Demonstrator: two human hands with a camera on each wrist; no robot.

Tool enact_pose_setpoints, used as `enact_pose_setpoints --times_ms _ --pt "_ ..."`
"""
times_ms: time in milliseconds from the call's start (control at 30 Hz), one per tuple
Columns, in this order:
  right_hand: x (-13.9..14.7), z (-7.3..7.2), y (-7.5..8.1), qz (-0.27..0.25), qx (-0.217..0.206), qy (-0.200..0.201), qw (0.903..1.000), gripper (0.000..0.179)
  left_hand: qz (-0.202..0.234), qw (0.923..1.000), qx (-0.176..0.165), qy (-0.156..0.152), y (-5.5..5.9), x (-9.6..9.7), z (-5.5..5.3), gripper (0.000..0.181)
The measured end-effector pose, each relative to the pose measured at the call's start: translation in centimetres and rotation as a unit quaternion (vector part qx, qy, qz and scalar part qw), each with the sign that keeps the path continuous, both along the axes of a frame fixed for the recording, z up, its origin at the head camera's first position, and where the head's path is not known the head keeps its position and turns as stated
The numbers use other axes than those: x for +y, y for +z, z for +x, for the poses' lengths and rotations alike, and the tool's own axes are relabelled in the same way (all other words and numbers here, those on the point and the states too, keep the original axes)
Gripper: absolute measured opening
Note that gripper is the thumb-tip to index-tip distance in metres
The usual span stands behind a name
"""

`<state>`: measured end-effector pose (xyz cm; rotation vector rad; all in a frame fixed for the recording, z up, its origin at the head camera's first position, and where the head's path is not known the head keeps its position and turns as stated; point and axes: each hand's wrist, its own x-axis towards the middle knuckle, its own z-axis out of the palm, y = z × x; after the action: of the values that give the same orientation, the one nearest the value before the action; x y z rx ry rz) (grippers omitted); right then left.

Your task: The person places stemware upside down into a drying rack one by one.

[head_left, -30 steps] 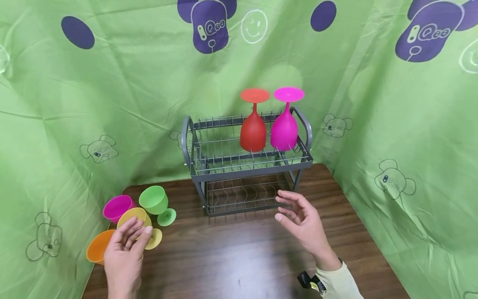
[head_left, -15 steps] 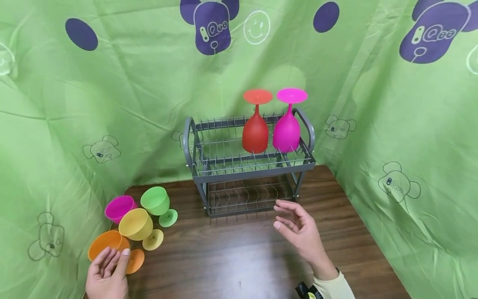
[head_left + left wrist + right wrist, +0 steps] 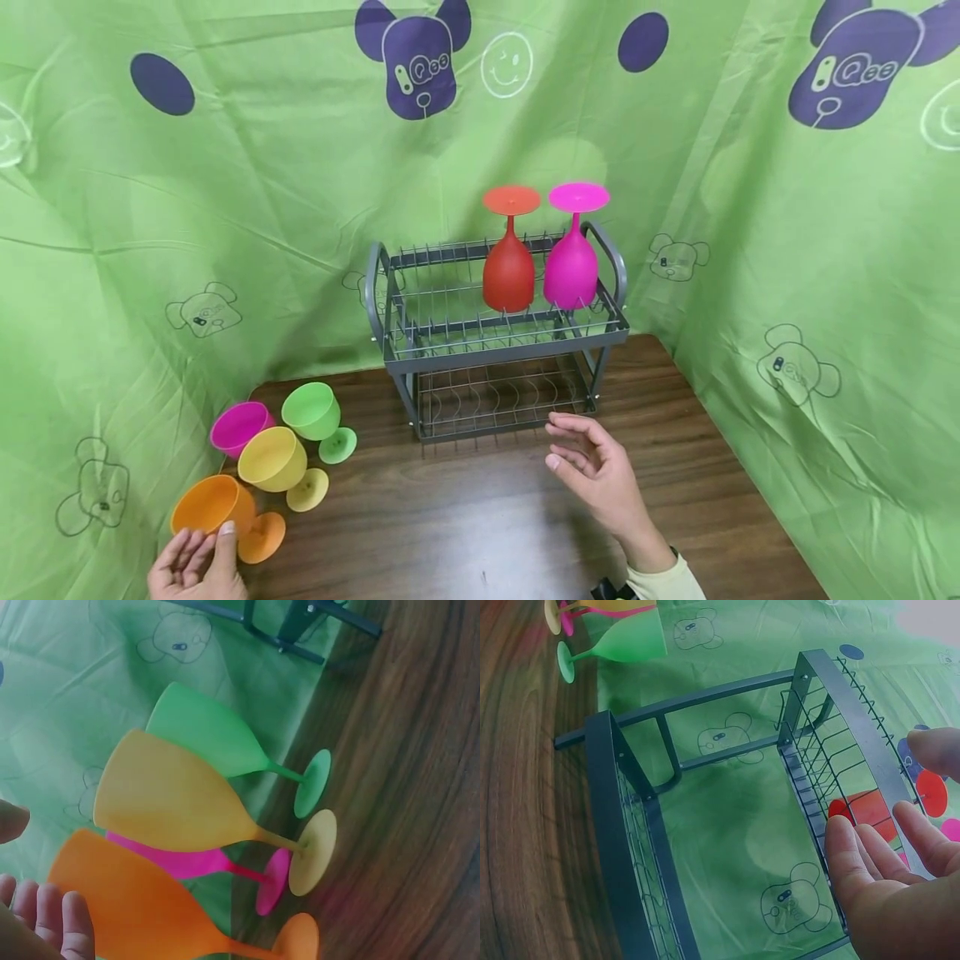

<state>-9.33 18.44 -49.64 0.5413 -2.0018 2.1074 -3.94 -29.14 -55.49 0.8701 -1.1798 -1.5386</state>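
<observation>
At the lower left my left hand (image 3: 197, 571) is close to an orange wine goblet (image 3: 213, 504). Its fingertips overlap the near side of the bowl, and in the left wrist view thumb and fingers are spread apart around the rim. Beside the orange one stand a yellow goblet (image 3: 272, 460), a green goblet (image 3: 309, 412) and a pink goblet (image 3: 236, 429), all upright on their feet. My right hand (image 3: 600, 479) hovers in front of a grey two-tier dish rack (image 3: 510, 349), fingers loosely bent, holding nothing. A red goblet (image 3: 508, 279) and a magenta goblet (image 3: 572, 275) rest upside down on its top tier.
The rack stands toward the back of a dark wooden table (image 3: 450, 533), its lower wire tier (image 3: 502, 392) just above the tabletop. Green printed cloth (image 3: 292, 183) encloses the table at the back and both sides, close behind the goblets on the left.
My left hand has moved down and left, from over the yellow goblet to the orange goblet's rim. My right hand has lowered slightly in front of the rack.
</observation>
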Motion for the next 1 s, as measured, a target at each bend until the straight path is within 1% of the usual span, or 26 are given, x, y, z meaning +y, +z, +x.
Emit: enact_pose_setpoints --times_ms 67,133,233,333,467,600,667,733,867,933,1000 --pt "0.0 0.0 -0.1 -0.002 0.004 -0.001 1.0 0.046 -0.003 1.0 -0.005 0.002 -0.2 -0.1 0.0 0.055" --pt "0.0 0.1 -0.2 -0.004 0.0 -0.001 1.0 0.046 -0.003 0.9997 -0.021 0.009 -0.3 -0.1 0.0 0.059" --pt "0.0 0.3 -0.1 -0.002 -0.017 -0.002 0.9999 0.047 0.01 0.9983 -0.051 0.025 -0.7 -0.3 0.0 0.063" --pt "-0.1 0.4 -0.1 -0.003 -0.026 -0.004 0.9996 0.047 0.025 0.9968 -0.067 0.036 -1.2 -0.5 -0.1 0.067" --pt "0.0 0.3 -0.3 -0.007 -0.013 -0.004 0.9999 0.046 0.039 0.9944 -0.092 0.036 -1.5 -0.8 -0.1 0.072" --pt "0.1 0.3 -0.4 -0.012 0.004 -0.001 0.9999 0.045 0.045 0.9889 -0.137 0.033 -2.0 -1.2 -0.3 0.076" --pt "0.1 0.3 -0.4 -0.015 0.006 -0.003 0.9999 0.044 0.045 0.988 -0.146 0.026 -2.3 -1.5 -0.5 0.08" --pt "0.2 0.4 -0.4 -0.017 0.005 -0.005 0.9998 0.044 0.046 0.9878 -0.148 0.017 -2.7 -1.7 -0.8 0.082" --pt "0.2 0.4 -0.5 -0.017 -0.005 -0.006 0.9998 0.044 0.041 0.9876 -0.151 0.009 -3.5 -2.1 -1.6 0.085" --pt "0.2 0.4 -0.6 -0.017 -0.008 -0.004 0.9998 0.043 0.041 0.9878 -0.15 0.002 -4.1 -2.5 -1.9 0.086" --pt "0.2 0.4 -0.6 -0.017 -0.012 -0.004 0.9998 0.043 0.044 0.9898 -0.135 -0.006 -4.7 -2.8 -2.2 0.087"
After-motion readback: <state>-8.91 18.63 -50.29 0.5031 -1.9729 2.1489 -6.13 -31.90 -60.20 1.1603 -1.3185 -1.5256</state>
